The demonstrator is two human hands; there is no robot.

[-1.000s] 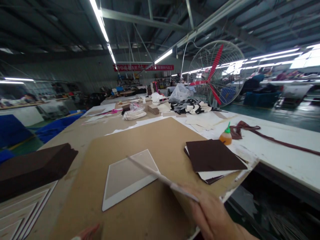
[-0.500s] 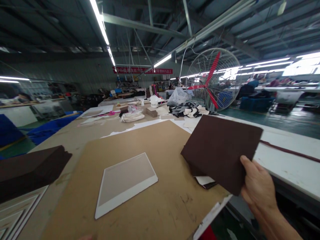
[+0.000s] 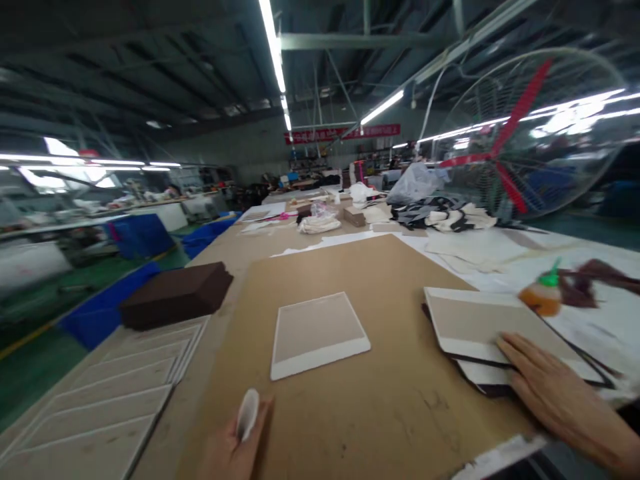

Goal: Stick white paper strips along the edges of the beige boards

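A flat panel (image 3: 320, 333), grey-beige with white borders, lies on the brown board (image 3: 350, 420) in front of me. At the lower edge, left of that panel's front side, my left hand (image 3: 233, 443) is closed around a white object with a rounded oval end (image 3: 248, 413); its kind I cannot make out. On the right my right hand (image 3: 555, 393) lies flat with fingers stretched over a small stack of panels (image 3: 470, 320). The top panel there shows its grey and white side, and dark brown edges stick out below.
Several bordered panels (image 3: 115, 387) lie overlapped at left, with a dark brown stack (image 3: 175, 293) behind. An orange bottle with a green tip (image 3: 545, 293) stands right. Cloth scraps (image 3: 440, 213) and a large fan (image 3: 495, 157) are beyond; a blue bin (image 3: 95, 320) is left.
The dark brown panel my right hand held up is now down on the right stack, grey and white side up. My left hand has come into view with the white object. The view has turned left.
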